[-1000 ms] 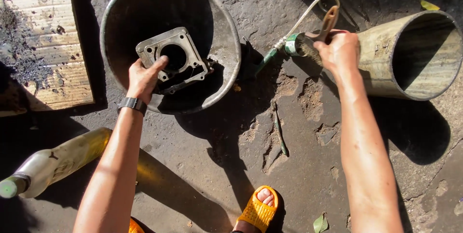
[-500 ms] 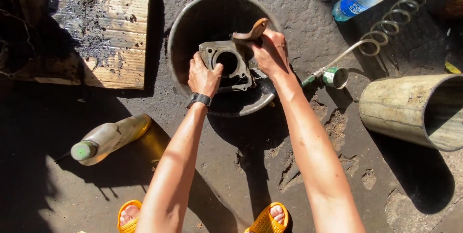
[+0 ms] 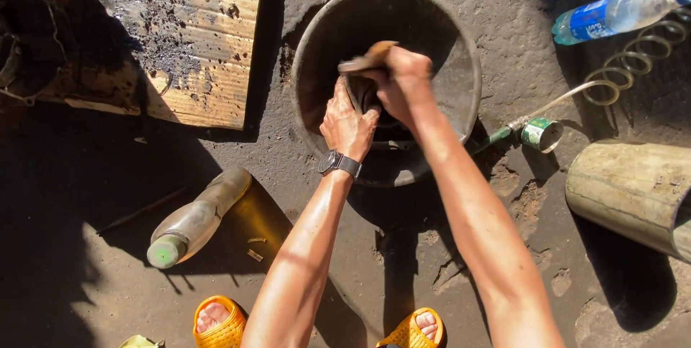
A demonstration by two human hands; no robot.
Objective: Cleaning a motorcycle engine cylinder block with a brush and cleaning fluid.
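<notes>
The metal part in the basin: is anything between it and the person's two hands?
Nothing visible. The left hand grips the dark metal part directly inside the basin, and the right hand holds a brush against it.

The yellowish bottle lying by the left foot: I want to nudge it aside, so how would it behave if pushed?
The yellowish bottle lies on its side on the rough dirt ground, so it would probably roll rather than slide. It looks like thin plastic, likely light and a bit squashy. Its surface looks grimy, possibly oily, so it may be slippery to grab.
</notes>
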